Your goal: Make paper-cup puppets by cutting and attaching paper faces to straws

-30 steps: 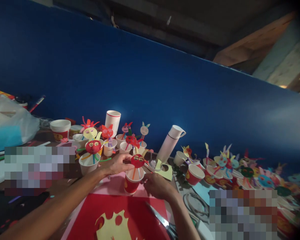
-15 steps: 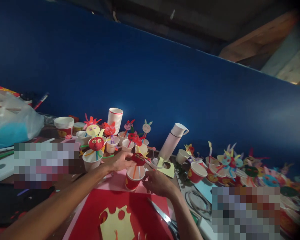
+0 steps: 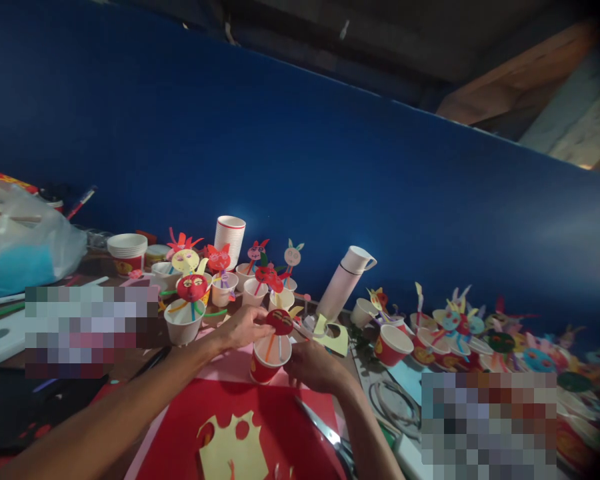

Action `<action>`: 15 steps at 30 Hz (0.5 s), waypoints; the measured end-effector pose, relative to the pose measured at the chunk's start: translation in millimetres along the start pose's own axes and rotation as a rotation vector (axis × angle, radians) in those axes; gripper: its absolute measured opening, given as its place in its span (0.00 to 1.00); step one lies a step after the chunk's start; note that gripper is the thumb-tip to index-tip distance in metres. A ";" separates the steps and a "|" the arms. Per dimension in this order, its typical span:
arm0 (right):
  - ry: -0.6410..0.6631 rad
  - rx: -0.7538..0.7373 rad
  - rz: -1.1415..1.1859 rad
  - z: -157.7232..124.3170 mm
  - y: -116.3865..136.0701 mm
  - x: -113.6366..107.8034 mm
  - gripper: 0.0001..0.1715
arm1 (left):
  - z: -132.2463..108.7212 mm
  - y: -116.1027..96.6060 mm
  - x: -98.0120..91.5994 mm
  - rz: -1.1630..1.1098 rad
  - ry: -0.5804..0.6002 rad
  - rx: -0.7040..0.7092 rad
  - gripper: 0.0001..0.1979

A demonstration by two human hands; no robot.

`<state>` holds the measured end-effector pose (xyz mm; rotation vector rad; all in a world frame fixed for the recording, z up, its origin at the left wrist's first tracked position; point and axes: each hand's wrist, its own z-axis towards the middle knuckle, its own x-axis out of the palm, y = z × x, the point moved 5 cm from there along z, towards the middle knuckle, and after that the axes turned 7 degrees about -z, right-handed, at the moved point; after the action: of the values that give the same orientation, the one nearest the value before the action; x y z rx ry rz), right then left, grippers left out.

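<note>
A red paper cup (image 3: 267, 363) stands on a pink sheet just beyond a red paper sheet (image 3: 275, 427). A round red paper face (image 3: 281, 322) on straws rises from the cup. My left hand (image 3: 243, 328) reaches in from the left and pinches the paper face with fingers closed. My right hand (image 3: 314, 365) curls round the right side of the cup, fingers bent against its wall. A yellow cut-out scrap (image 3: 230, 450) lies on the red sheet near me.
Several white cups with paper puppet faces (image 3: 193, 288) stand behind, plus a cup stack (image 3: 229, 239) and a white flask (image 3: 345, 282). More red cups (image 3: 393, 345) with puppets fill the right. Scissors (image 3: 330, 440) lie by my right wrist. A plastic bag (image 3: 25, 250) sits far left.
My left hand's fingers have closed in on the red paper face and my right hand has moved up against the cup. The view shifted slightly.
</note>
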<state>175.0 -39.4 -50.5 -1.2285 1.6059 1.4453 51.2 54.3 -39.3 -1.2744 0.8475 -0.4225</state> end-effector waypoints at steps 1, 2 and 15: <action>0.008 -0.003 0.000 -0.5 -0.6 0.1 0.16 | -1.3 -2.6 0.7 0.022 -0.011 0.004 0.19; 0.010 -0.004 -0.006 -0.9 -1.5 -0.3 0.16 | -2.4 -4.6 1.3 0.037 -0.021 0.003 0.19; -0.113 0.020 -0.153 0.7 -4.2 -8.0 0.15 | -3.5 -4.7 5.7 -0.080 -0.007 0.046 0.18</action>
<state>181.6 -36.8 -44.9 -1.2090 1.4168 1.3737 53.1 46.7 -36.8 -1.2692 0.7787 -0.4978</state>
